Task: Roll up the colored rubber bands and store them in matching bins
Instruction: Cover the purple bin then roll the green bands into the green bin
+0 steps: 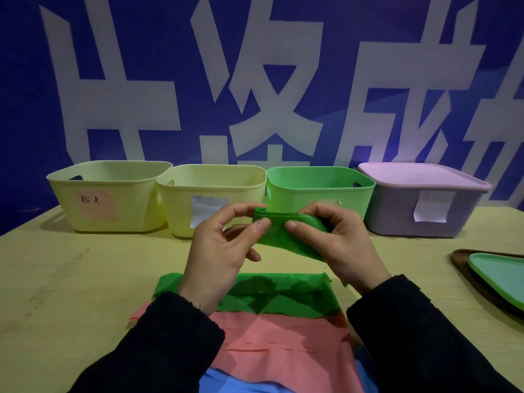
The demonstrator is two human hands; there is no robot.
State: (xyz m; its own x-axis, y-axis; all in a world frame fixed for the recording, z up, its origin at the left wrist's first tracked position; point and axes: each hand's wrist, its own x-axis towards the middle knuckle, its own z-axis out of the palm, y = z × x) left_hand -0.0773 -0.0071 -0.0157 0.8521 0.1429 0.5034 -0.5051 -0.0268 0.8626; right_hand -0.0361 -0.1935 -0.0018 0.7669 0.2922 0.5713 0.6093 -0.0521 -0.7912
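Both hands hold a wide green rubber band (279,232) above the table, its top end curled into a small roll. My left hand (226,245) pinches the roll's left side with thumb and fingers. My right hand (337,239) grips its right side. The band's free end lies flat on the table (283,296). Under it lie a pink band (283,341) and a blue band (249,382). A green bin (320,188) stands right behind my hands.
Two pale yellow bins stand at the back left, one with a pink label (105,194), one with a white label (209,197). A grey box with a pink lid (422,199) stands back right. A green tray on a dark tray (499,273) lies at the right edge.
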